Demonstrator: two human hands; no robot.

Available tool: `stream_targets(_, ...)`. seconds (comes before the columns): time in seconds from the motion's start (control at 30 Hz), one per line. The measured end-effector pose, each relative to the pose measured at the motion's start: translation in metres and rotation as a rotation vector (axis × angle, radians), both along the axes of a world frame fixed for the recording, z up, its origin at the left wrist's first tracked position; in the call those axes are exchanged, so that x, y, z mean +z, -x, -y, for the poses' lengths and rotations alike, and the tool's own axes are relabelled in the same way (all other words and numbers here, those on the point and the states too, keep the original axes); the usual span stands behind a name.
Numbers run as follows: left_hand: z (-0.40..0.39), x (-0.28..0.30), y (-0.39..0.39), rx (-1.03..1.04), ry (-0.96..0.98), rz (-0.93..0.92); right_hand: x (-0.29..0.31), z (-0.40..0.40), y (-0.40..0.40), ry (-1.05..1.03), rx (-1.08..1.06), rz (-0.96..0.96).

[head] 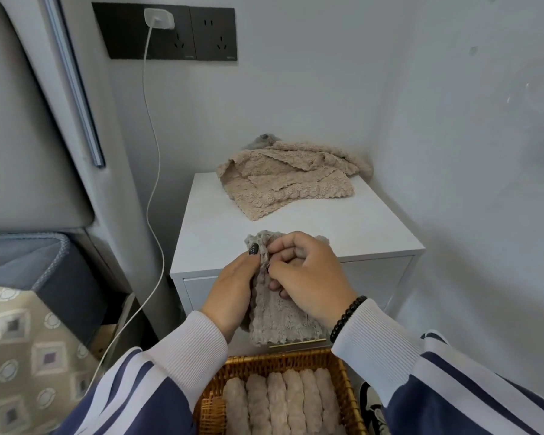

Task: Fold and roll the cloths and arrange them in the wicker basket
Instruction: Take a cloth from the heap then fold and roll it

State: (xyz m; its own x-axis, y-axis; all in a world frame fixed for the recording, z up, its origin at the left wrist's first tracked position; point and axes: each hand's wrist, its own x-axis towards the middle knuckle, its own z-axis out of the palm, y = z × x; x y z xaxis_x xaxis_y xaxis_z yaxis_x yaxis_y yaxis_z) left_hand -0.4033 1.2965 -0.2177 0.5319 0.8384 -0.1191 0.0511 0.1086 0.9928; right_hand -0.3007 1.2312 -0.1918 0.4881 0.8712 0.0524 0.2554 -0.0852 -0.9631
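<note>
Grey cloth (272,312) hangs between both hands above the wicker basket (343,381), left hand (233,293) and right hand (311,277) each pinching its upper edge.

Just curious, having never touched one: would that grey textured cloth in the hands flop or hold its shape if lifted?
Probably floppy: the grey textured cloth hangs limp below both hands. Likely light, since fingertips alone hold it. Its fluffy surface should grip rather than slip.

A grey cloth (275,312) was held upright above the wicker basket (280,361), in which six rolls (280,403) were laid side by side. Beige cloths (283,180) were heaped beyond.
</note>
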Motion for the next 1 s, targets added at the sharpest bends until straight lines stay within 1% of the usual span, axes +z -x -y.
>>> stream_targets(0.1, -0.001, 0.001, 0.001, 0.015, 0.012, 0.002, 0.001, 0.0, -0.003, -0.003, 0.024, 0.049)
stream_targets(0.13, -0.001, 0.001, 0.001, 0.016, 0.018, 0.004, 0.001, 0.001, -0.005, -0.011, 0.006, 0.11)
stream_targets(0.23, 0.001, 0.002, 0.003, 0.005, 0.034, 0.007, 0.002, 0.002, -0.013, -0.038, -0.072, 0.374)
stream_targets(0.27, 0.001, 0.002, 0.004, -0.004, 0.036, 0.013, 0.002, 0.002, -0.015, -0.049, -0.071, 0.422)
stream_targets(0.37, 0.001, 0.001, 0.008, -0.042, 0.059, 0.042, 0.003, 0.003, -0.021, -0.025, -0.015, 0.505)
stream_targets(0.43, -0.001, 0.0, 0.01, -0.056, 0.098, 0.076, 0.005, 0.004, -0.021, -0.001, 0.015, 0.528)
stream_targets(0.53, -0.002, -0.002, 0.013, -0.147, 0.162, 0.134, 0.005, 0.005, -0.021, -0.003, 0.055, 0.477)
stream_targets(0.63, -0.001, -0.002, 0.016, -0.254, 0.23, 0.207, 0.006, 0.006, -0.023, 0.021, 0.098, 0.372)
stream_targets(0.67, -0.002, -0.002, 0.018, -0.295, 0.201, 0.191, 0.006, 0.005, -0.025, 0.032, 0.102, 0.32)
stream_targets(0.77, 0.0, -0.004, 0.022, -0.391, 0.039, 0.06, 0.003, 0.004, -0.029, 0.068, 0.081, 0.193)
stream_targets(0.87, 0.003, -0.005, 0.021, -0.351, -0.026, 0.008, -0.001, 0.005, -0.028, 0.086, 0.07, 0.137)
stream_targets(0.93, 0.005, -0.004, 0.02, -0.297, 0.007, 0.035, -0.001, 0.006, -0.03, 0.085, 0.038, 0.121)
stream_targets(1.0, 0.003, -0.003, 0.02, -0.22, 0.084, 0.095, 0.001, 0.005, -0.036, 0.073, -0.05, 0.109)
